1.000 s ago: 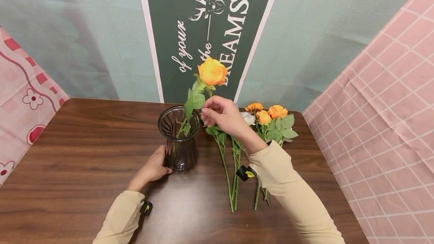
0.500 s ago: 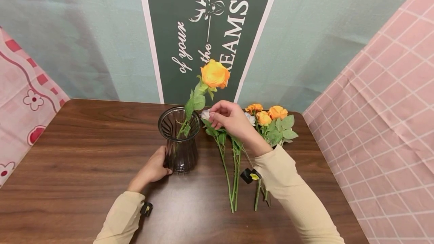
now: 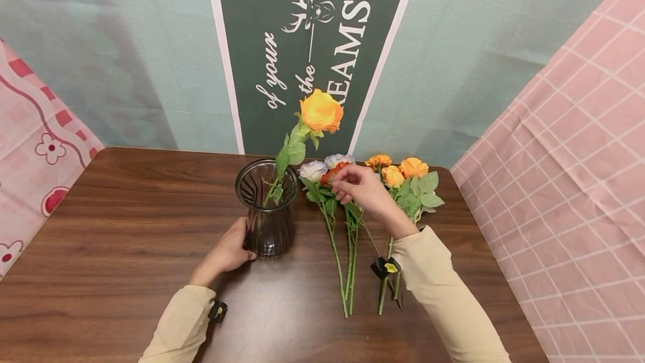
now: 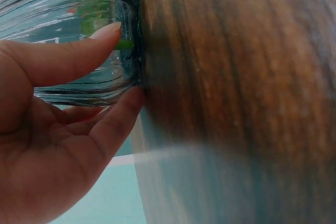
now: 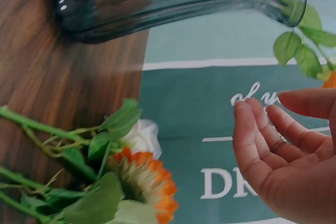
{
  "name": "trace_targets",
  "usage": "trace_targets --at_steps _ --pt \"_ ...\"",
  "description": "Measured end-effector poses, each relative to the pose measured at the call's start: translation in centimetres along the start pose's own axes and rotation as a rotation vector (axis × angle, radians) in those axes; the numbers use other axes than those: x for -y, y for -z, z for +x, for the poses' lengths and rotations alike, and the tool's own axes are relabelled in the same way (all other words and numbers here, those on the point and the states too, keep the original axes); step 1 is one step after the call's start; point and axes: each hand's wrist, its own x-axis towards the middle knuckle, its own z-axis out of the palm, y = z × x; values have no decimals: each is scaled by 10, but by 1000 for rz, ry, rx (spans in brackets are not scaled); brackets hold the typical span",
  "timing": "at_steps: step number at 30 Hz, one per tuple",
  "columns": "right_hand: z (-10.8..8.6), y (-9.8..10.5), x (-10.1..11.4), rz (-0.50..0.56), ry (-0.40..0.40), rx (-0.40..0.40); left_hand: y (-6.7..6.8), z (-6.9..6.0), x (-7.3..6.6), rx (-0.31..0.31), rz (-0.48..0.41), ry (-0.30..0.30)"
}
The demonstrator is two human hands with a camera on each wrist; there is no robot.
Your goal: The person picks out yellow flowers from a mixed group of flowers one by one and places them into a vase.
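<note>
My left hand (image 3: 229, 248) grips the lower side of a dark, ribbed glass vase (image 3: 272, 231), which stands upright on the table. In the left wrist view, the thumb and fingers of the left hand (image 4: 63, 145) lie around the vase's base, and a green stem end shows through the glass (image 4: 42, 17). One yellow-orange rose (image 3: 321, 111) leans right out of the vase's mouth. My right hand (image 3: 365, 189) holds nothing, its fingers loosely bent, above a red-orange flower (image 3: 333, 173). The right wrist view shows the right hand (image 5: 294, 156) apart from the vase (image 5: 184, 6).
Pale lilac roses (image 3: 313, 171) lie beside the red-orange flower, their green stems (image 3: 339, 268) pointing toward me. Farther right is a bunch of orange flowers (image 3: 413, 167) with leaves. A printed cloth (image 3: 312, 43) hangs behind the wooden table (image 3: 126, 228); pink cloth (image 3: 569, 144) borders the right.
My right hand has moved right and slightly toward me, away from the rose, uncovering the lilac and red-orange flowers. The rose has tipped slightly right. My left hand stays on the vase.
</note>
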Motion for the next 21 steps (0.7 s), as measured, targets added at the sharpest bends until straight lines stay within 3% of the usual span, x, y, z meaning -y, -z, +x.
trace_targets --at_steps 8,16,21 --pt "-6 11 -26 2 -90 -10 -1 0 1 -14 -4 -21" --pt "-13 17 -47 -105 -148 -32 0 0 0 -3 -4 0" --pt "-17 21 -59 -145 -250 -29 1 0 0 4 1 5"
